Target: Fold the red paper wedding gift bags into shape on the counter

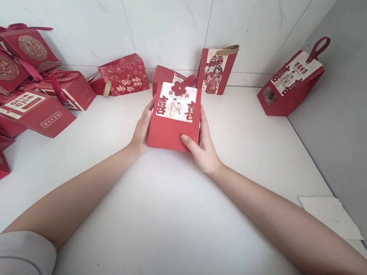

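A red gift box (pixel 173 127) with a white picture card and a red flower tab on top stands on the white counter (pixel 163 226), in the middle of the view. My left hand (pixel 142 129) grips its left side, fingers wrapped behind it. My right hand (pixel 204 146) holds its right side, thumb pressed on the front near the lower corner. Another red box (pixel 163 77) sits just behind it, partly hidden.
A pile of several red gift boxes (pixel 11 89) lies at the left. A red patterned box (pixel 123 75) leans by the wall. A red bag with a tan handle (pixel 216 69) and a red tilted bag (pixel 290 82) stand at the back. White paper (pixel 330 214) lies right.
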Tool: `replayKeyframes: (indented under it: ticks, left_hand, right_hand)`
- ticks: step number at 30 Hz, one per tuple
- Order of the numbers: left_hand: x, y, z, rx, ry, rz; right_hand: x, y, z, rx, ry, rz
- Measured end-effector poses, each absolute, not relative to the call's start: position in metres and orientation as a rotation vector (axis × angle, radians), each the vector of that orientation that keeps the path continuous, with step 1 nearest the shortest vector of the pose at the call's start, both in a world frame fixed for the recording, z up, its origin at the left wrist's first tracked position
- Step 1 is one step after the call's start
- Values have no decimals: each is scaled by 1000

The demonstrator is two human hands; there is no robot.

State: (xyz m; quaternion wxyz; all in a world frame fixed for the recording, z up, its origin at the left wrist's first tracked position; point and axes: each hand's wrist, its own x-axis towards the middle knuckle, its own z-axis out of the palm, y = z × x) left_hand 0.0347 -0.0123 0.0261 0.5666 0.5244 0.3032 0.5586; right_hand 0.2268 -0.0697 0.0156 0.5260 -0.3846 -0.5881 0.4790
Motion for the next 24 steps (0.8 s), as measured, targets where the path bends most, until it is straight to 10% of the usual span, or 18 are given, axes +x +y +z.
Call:
replayKeyframes:
  ticks: [8, 24]
  left_hand:
    - [22, -6, 10, 1651, 555, 1152]
    - [20, -7, 12, 1590, 759, 1221]
  right_hand:
    - [227, -65, 8, -924, -1642, 536]
    - [222, -64, 13, -889, -1242, 1099]
